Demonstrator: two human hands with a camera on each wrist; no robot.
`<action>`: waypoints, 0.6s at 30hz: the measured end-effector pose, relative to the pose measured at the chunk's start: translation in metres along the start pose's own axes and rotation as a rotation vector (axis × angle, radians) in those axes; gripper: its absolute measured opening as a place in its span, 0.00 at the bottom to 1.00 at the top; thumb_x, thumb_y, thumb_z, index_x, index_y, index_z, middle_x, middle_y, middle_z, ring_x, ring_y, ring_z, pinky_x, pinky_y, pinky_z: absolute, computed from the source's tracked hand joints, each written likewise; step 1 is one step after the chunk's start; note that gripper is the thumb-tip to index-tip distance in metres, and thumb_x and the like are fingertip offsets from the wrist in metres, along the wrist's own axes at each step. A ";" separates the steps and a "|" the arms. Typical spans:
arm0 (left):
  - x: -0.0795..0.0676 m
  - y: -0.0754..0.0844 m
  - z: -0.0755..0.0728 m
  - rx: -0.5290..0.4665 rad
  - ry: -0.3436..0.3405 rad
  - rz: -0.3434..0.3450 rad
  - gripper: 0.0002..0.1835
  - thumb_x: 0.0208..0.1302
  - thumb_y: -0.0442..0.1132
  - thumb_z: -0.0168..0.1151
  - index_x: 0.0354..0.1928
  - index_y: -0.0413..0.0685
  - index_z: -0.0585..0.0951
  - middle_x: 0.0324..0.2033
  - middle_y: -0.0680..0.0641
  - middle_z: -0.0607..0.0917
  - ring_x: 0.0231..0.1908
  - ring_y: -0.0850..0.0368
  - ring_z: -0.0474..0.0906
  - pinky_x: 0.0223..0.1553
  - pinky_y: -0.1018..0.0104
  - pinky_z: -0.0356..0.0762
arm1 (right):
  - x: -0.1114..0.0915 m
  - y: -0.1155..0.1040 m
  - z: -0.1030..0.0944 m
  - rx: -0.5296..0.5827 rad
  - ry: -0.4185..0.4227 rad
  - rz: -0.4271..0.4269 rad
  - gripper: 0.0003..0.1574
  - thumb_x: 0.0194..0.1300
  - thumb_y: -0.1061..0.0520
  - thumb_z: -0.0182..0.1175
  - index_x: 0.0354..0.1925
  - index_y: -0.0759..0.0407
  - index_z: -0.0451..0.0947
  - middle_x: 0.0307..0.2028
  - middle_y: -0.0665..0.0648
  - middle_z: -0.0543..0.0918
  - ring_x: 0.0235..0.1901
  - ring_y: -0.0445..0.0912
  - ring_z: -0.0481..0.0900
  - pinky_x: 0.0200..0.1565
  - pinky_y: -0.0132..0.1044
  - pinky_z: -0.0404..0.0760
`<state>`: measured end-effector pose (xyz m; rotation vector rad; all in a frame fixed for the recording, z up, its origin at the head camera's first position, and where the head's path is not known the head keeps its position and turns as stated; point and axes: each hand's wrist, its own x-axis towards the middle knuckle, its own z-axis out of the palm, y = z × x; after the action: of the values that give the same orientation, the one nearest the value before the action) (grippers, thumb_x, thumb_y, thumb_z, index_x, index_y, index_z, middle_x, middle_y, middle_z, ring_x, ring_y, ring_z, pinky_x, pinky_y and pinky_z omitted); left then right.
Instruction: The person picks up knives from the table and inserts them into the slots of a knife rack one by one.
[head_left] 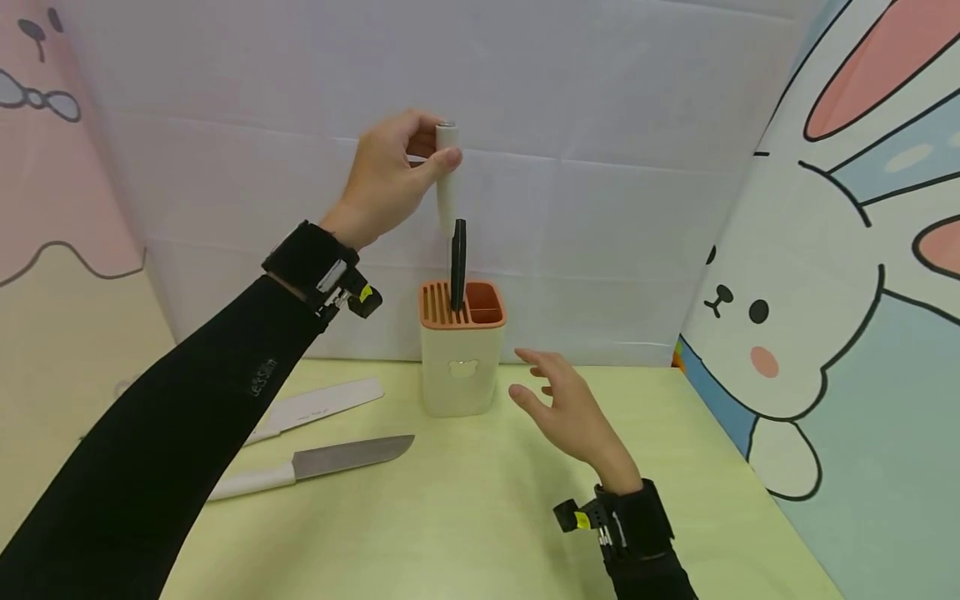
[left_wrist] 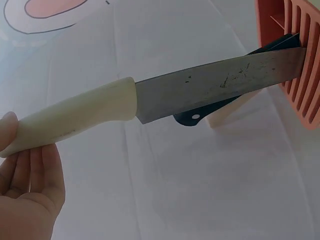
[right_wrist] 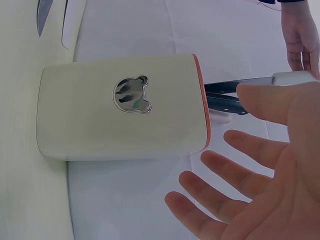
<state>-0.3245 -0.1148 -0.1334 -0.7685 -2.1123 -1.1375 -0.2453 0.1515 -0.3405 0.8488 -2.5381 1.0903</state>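
Observation:
My left hand [head_left: 390,173] pinches the white handle of a knife [left_wrist: 220,80] between thumb and fingers, above the knife holder. The knife stands nearly upright, and its blade end reaches the slots. A cream knife holder [head_left: 461,375] with an orange slotted top and a bear-shaped badge stands at the table's back. A black-handled tool [head_left: 459,258] sticks up from its slots; its lower part is hidden. In the left wrist view a pale handle shows behind it. My right hand [head_left: 558,404], fingers spread and relaxed, hovers right of the holder without touching it.
Left of the holder, a white-handled kitchen knife [head_left: 352,455] lies on the pale yellow table [head_left: 450,517]. Behind it lies a cleaver [head_left: 326,404] with a pale blade, partly covered by my left arm. A white sheet [head_left: 600,233] hangs behind, and a rabbit-print cloth [head_left: 795,275] stands right.

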 end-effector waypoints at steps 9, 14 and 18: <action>-0.006 -0.025 0.009 0.045 -0.008 -0.036 0.17 0.66 0.46 0.62 0.53 0.47 0.76 0.42 0.52 0.80 0.43 0.64 0.75 0.47 0.71 0.74 | 0.000 -0.001 0.001 -0.001 -0.004 -0.011 0.30 0.70 0.48 0.57 0.67 0.49 0.64 0.62 0.53 0.68 0.56 0.48 0.70 0.51 0.49 0.77; -0.010 -0.038 0.013 0.084 -0.019 -0.075 0.18 0.67 0.47 0.61 0.54 0.48 0.75 0.43 0.53 0.79 0.43 0.66 0.75 0.45 0.72 0.73 | 0.001 -0.001 0.002 -0.010 -0.005 -0.004 0.30 0.70 0.48 0.57 0.67 0.48 0.64 0.62 0.53 0.68 0.56 0.48 0.69 0.51 0.48 0.76; -0.012 -0.050 0.018 0.099 -0.020 -0.099 0.18 0.67 0.47 0.60 0.55 0.48 0.75 0.43 0.53 0.79 0.44 0.66 0.75 0.45 0.72 0.73 | 0.001 -0.001 0.001 -0.012 -0.002 -0.007 0.30 0.70 0.48 0.57 0.67 0.49 0.64 0.62 0.53 0.68 0.56 0.47 0.69 0.51 0.48 0.76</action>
<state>-0.3572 -0.1248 -0.1756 -0.6382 -2.2264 -1.0707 -0.2458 0.1499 -0.3405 0.8553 -2.5393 1.0711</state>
